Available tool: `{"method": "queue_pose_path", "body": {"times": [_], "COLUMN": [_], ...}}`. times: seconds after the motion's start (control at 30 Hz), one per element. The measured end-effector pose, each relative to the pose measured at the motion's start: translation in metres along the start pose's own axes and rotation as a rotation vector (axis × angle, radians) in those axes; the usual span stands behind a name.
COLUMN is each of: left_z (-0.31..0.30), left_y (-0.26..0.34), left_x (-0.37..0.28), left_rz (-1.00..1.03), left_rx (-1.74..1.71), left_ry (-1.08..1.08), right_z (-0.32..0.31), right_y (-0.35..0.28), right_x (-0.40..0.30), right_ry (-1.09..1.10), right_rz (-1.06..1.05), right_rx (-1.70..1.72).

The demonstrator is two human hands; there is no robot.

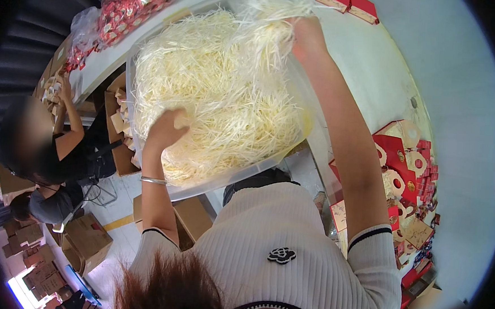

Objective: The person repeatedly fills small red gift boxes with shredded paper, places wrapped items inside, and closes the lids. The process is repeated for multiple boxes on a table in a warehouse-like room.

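Observation:
A translucent plastic tub (220,181) heaped with pale yellow shredded paper filler (217,97) stands before me. Over its far right corner, my right hand (308,35) grips a clump of shredded paper (268,41), and loose strands hang down from it. My left hand (166,128) rests on the filler at the near left side, thumb held away from the fingers. Its fingertips are partly hidden among the strands, so whether it pinches any is unclear. A bangle (154,180) circles my left wrist.
Red boxes (350,5) lie on the white table (354,72) at the back. Opened red gift boxes (394,155) crowd the right. A bag of red-wrapped packets (133,9) sits far left. A co-worker (61,143) handles small pieces beside a carton (121,159).

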State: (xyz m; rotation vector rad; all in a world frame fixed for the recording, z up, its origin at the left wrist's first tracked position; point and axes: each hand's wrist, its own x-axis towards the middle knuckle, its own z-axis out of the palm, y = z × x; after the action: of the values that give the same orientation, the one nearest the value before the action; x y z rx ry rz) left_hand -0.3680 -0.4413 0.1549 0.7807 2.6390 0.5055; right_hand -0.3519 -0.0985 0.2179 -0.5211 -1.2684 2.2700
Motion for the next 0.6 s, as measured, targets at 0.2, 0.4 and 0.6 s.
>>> {"method": "queue_pose_path", "body": {"times": [0.2, 0.4, 0.6], "left_z": [-0.031, -0.027, 0.027], "left_y": [0.13, 0.156, 0.094], "left_x": [0.037, 0.076, 0.077], "left_rz": [0.38, 0.125, 0.324], "left_rx": [-1.143, -2.068, -1.36], "left_ry": [0.559, 0.209, 0.651], "right_z": [0.084, 0.057, 0.027], "right_y": [-0.012, 0.054, 0.065], "right_x": [-0.055, -0.071, -0.111], "right_ry": [-0.028, -0.335, -0.405], "right_rz": [0.157, -0.555, -0.373], "right_rx": [0.23, -0.938, -0.398]}}
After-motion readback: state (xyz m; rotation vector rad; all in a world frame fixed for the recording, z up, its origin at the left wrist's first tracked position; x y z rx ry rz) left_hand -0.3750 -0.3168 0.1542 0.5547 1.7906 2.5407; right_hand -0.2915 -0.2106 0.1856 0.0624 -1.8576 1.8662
